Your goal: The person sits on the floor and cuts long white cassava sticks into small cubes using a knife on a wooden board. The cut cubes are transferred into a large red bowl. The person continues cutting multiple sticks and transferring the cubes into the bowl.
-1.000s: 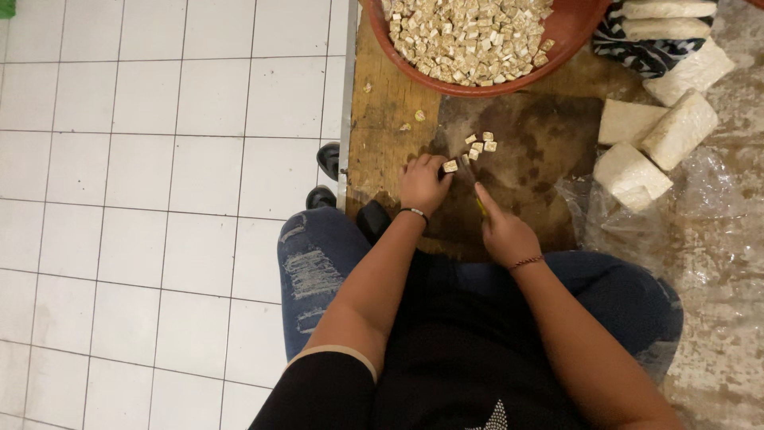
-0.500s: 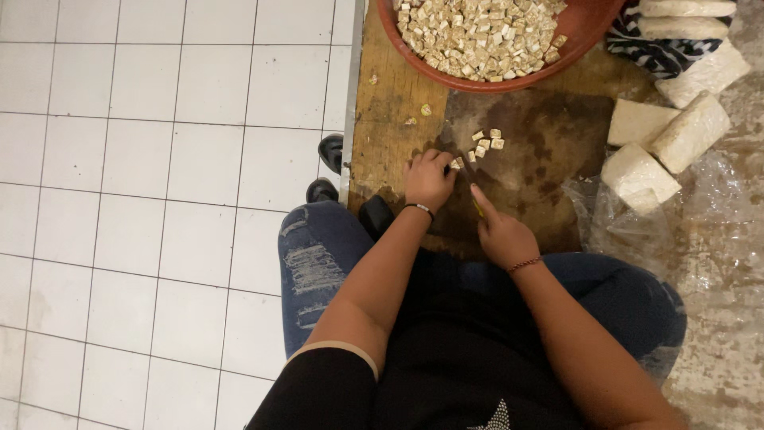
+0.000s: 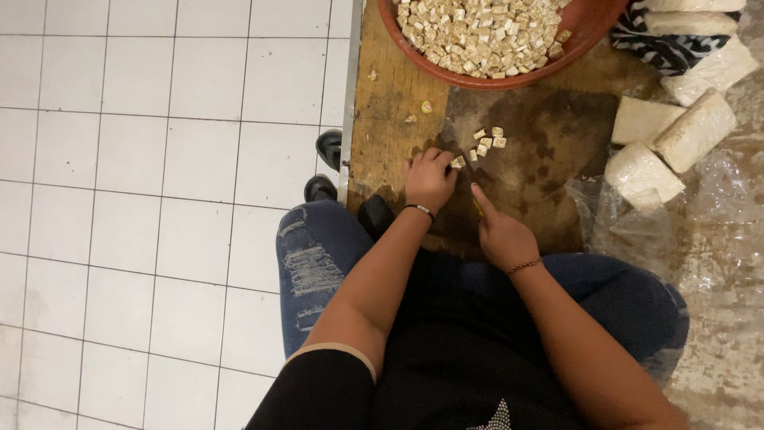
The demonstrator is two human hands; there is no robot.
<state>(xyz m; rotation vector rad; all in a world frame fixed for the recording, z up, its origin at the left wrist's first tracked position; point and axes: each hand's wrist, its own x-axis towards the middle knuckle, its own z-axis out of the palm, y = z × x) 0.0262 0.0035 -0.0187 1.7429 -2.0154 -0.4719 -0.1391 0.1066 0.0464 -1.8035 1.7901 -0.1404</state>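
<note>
The left hand (image 3: 428,179) lay on the dark wooden cutting board (image 3: 549,175), with the fingers curled down over a small pale piece (image 3: 458,162) at the fingertips. It was pressing this piece against the board. The right hand (image 3: 500,232) was just beside it, closed around a thin handle of a knife (image 3: 477,205); only a short yellowish part showed near the index finger, and the blade itself I could not make out. Both wrists carried a thin bracelet.

A few small cut cubes (image 3: 487,142) lay on the board just beyond the left hand, near each other but apart from the hands. Further up, a big reddish-brown bowl (image 3: 589,32) stood on the wooden table (image 3: 382,103), filled with many similar pale cubes. At the right side, some whole white blocks (image 3: 692,131) rested on a crumpled clear plastic sheet (image 3: 716,207), well apart from both hands, and a striped cloth (image 3: 668,48) lay behind them.

The person sat with knees in torn blue jeans (image 3: 314,255) near the table edge, above a white tiled floor (image 3: 143,199).
</note>
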